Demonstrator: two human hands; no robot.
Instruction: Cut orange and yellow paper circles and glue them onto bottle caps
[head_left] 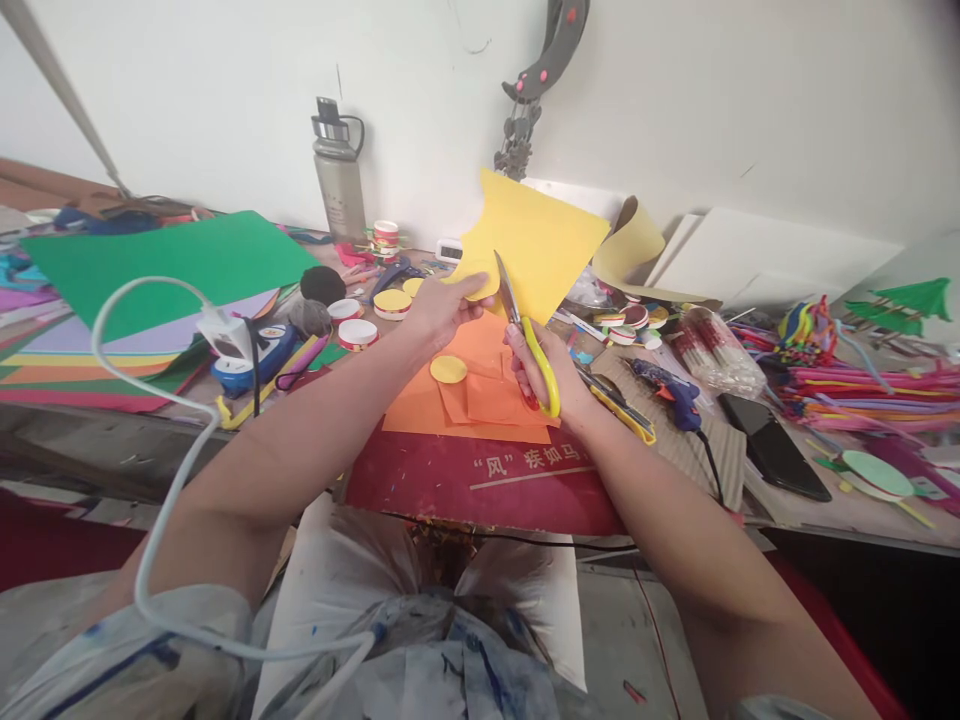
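My left hand (444, 305) pinches the lower left edge of a yellow foam sheet (536, 240), holding it up above the table. My right hand (541, 368) is closed round the yellow handles of a pair of scissors (525, 330), whose blades point up into the sheet's bottom edge. Under both hands lie orange sheets (450, 405) with a small yellow cut-out disc (448, 369) on top. A red mat with white lettering (480, 480) lies at the table's near edge.
Green and striped foam sheets (172, 262) lie at left beside a grey bottle (339, 180) and tape rolls (358, 333). A blue glue gun (667, 385), a black phone (772, 445) and bundled coloured sticks (862, 390) crowd the right. A white cable (150, 520) loops near my left arm.
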